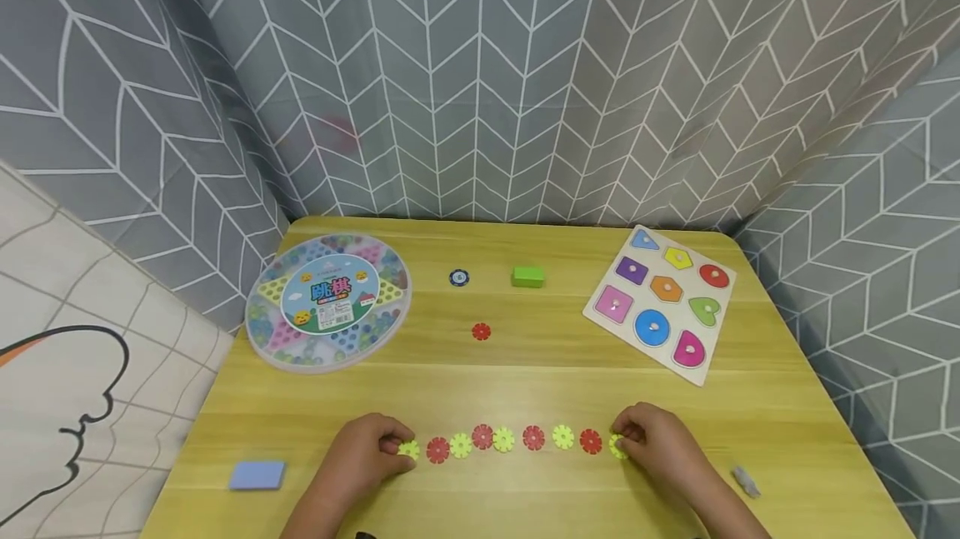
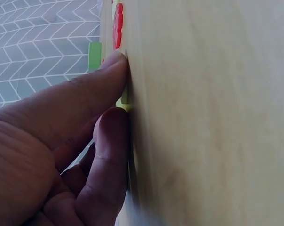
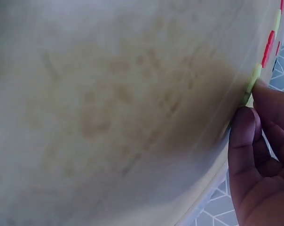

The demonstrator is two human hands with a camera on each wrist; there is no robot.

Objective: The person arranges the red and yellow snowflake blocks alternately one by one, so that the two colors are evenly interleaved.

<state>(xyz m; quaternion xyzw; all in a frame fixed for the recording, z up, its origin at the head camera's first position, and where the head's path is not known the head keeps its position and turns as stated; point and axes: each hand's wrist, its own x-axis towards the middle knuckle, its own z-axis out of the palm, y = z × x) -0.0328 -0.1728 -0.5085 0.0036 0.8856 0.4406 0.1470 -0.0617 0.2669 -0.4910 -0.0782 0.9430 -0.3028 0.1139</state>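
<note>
A row of notched plastic snowflake discs, red and yellow-green in turn, runs across the near part of the table in the head view. At its left end my left hand (image 1: 366, 449) pinches a yellow-green snowflake disc (image 1: 408, 450) between thumb and fingers, beside a red disc (image 1: 438, 450). My right hand (image 1: 658, 441) pinches the yellow-green disc (image 1: 617, 446) at the right end, next to another red disc (image 1: 591, 441). Both held discs lie at table level, partly hidden by fingers. Toward the middle, a red disc (image 1: 483, 436) and a yellow-green disc (image 1: 503, 439) touch or nearly touch.
Behind the row lie a loose red disc (image 1: 481, 331), a blue-and-white round chip (image 1: 459, 277) and a green block (image 1: 528, 276). A round game box (image 1: 401, 331) stands back left, a shape puzzle board (image 1: 600, 324) back right. A blue block (image 1: 257, 475) and small grey object (image 1: 746, 481) flank my arms.
</note>
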